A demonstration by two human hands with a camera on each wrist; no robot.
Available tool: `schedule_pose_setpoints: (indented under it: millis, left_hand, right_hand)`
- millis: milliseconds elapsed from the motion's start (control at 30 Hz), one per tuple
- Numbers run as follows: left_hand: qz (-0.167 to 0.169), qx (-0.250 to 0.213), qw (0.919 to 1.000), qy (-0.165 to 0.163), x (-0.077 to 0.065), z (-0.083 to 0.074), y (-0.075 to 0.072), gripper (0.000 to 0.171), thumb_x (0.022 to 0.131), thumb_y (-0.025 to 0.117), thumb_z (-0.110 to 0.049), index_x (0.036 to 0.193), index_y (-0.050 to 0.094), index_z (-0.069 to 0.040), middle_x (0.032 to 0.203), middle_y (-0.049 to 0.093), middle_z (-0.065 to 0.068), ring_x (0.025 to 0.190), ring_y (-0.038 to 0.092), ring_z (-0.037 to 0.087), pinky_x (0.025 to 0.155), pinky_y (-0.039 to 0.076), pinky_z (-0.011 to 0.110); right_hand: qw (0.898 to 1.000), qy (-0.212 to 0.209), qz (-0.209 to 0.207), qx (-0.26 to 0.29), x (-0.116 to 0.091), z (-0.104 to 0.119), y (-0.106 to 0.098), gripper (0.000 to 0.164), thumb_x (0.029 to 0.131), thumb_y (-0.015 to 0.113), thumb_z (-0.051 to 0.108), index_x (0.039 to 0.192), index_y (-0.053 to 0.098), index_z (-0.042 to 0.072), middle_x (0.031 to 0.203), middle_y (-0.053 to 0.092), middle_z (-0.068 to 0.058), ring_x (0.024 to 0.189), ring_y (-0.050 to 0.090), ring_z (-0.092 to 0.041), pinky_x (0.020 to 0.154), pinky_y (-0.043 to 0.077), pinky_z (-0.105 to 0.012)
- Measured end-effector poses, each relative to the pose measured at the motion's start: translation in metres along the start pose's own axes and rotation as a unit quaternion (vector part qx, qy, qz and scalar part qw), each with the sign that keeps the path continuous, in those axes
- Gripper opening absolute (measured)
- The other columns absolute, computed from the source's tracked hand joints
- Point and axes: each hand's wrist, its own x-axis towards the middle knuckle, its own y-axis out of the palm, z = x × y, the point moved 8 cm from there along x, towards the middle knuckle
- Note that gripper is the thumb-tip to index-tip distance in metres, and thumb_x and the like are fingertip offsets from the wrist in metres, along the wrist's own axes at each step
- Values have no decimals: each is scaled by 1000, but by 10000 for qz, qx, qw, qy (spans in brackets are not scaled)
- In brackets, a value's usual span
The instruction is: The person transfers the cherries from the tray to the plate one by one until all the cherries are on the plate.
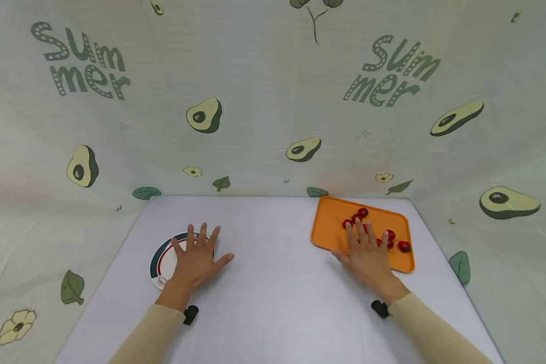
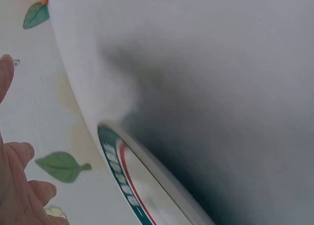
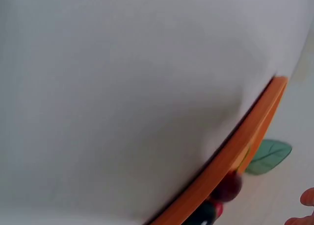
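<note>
My left hand [image 1: 194,263], fingers spread, hovers over a round white plate [image 1: 166,263] with a green band and a red ring. It holds nothing, and the plate's right part is hidden beneath it. On the other side my right hand [image 1: 368,260] is spread over the near left part of an orange tray [image 1: 325,227]. Several red cherries, among them one cherry [image 1: 404,246] by the right rim and another cherry [image 1: 363,212] at the back, lie in the tray. Some are partly hidden by the fingers. In the left wrist view the plate [image 2: 147,190] shows its raised rim.
Both things stand on a white table [image 1: 264,283]. Behind and beside it hangs a pale cloth [image 1: 255,60] printed with avocados, leaves and lettering. Each wrist wears a small black device, such as the left wrist camera [image 1: 190,314].
</note>
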Motion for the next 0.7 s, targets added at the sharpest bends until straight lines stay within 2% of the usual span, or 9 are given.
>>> schedule_pose_setpoints:
  millis: [167, 300, 500, 700]
  left_hand:
    - [125, -48, 9996, 258, 24, -36, 8, 97, 93, 51, -80, 167, 32, -20, 173, 23, 22, 160, 6, 54, 114, 1, 86]
    - [315, -13, 9981, 532, 47, -75, 18, 96, 94, 48, -81, 168, 29, -24, 174, 21, 18, 161, 5, 51, 116, 2, 84]
    - [574, 205, 9930, 1016, 81, -142, 40, 92, 96, 42, -81, 169, 27, -27, 175, 21, 15, 162, 8, 47, 118, 6, 81]
    - [947, 149, 9855, 1397, 100, -208, 62, 85, 102, 42, -74, 170, 24, -26, 176, 17, 12, 164, 6, 38, 123, 6, 74]
  right_hand:
    - [9996, 240, -81, 124, -7, -39, -9, 93, 100, 56, 65, 163, 32, 1, 169, 21, -31, 156, 12, -55, 116, -4, -82]
    - [9988, 477, -116, 31, -17, -75, -17, 94, 101, 54, 65, 163, 31, -1, 167, 22, -34, 154, 13, -57, 114, -4, -84]
    - [9951, 962, 213, -80, -36, -126, -20, 100, 101, 49, 69, 163, 26, -6, 166, 17, -37, 153, 9, -60, 113, -5, -85]
    - [9869, 1424, 751, 50, -48, -159, -2, 105, 100, 49, 71, 162, 21, -9, 165, 12, -40, 152, 5, -62, 114, -9, -83]
